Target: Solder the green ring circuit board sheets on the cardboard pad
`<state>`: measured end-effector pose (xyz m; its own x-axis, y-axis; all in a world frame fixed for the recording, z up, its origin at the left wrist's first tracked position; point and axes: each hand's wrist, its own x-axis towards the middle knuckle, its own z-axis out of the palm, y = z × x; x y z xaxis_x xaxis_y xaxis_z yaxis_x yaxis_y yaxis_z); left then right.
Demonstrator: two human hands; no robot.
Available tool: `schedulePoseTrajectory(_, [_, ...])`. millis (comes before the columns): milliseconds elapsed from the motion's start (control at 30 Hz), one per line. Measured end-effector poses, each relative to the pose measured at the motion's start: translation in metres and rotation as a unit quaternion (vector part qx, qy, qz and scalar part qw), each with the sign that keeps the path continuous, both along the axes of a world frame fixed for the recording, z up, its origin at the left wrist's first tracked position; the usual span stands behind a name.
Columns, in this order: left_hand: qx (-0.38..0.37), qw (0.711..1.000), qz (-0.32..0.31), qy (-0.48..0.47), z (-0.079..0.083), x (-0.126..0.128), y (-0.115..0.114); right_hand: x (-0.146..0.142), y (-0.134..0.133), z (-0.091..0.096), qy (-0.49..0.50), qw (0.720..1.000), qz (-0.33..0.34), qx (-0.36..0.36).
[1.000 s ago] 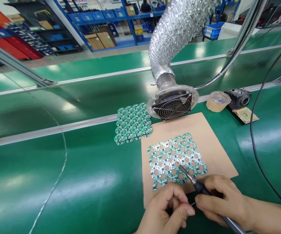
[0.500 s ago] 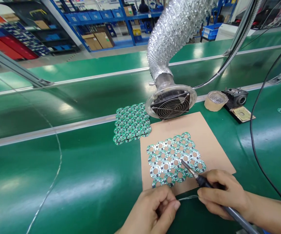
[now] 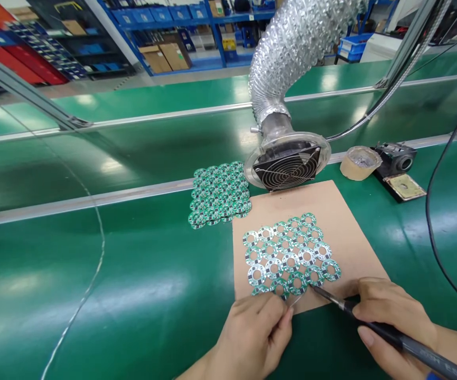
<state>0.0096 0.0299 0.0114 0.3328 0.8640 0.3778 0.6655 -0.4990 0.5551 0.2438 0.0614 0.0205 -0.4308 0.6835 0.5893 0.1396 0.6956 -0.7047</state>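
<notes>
A panel of round green circuit boards [image 3: 289,256] lies on a brown board [image 3: 331,211] on the green bench. My right hand [image 3: 394,322] is wrapped round a soldering iron [image 3: 374,327], whose tip touches the panel's near edge. My left hand [image 3: 252,335] pinches a thin solder wire [image 3: 296,301] that points up at the same near edge, just left of the iron's tip. A second panel of the same boards [image 3: 219,194] lies on the bench to the far left of the brown board.
A foil fume duct with a fan grille [image 3: 287,166] hangs just beyond the brown board. A tape roll [image 3: 357,162] and an iron stand [image 3: 397,168] sit at the right. A black cable [image 3: 436,248] loops on the right; a thin wire [image 3: 87,287] trails left.
The iron's tip has drawn back from the panel's middle to its near edge. My left hand has brought the solder wire up to that edge. The camera has shifted slightly.
</notes>
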Motion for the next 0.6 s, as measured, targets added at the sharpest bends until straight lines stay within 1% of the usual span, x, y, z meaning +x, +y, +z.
schedulePoseTrajectory(100, [0.006,1.000,-0.001,0.014,0.0007,0.0009,0.0008,-0.0006,-0.0005,-0.0014,0.005,1.000,-0.008,0.000])
schedulePoseTrajectory(400, [0.013,0.999,-0.008,0.034,-0.0031,0.0034,-0.0002,0.0036,0.0007,-0.0024,-0.008,1.000,0.010,-0.001])
schedulePoseTrajectory(600, [0.015,0.998,-0.010,0.062,-0.0006,0.0036,0.0009,0.0016,0.0006,-0.0002,-0.013,1.000,0.003,-0.002])
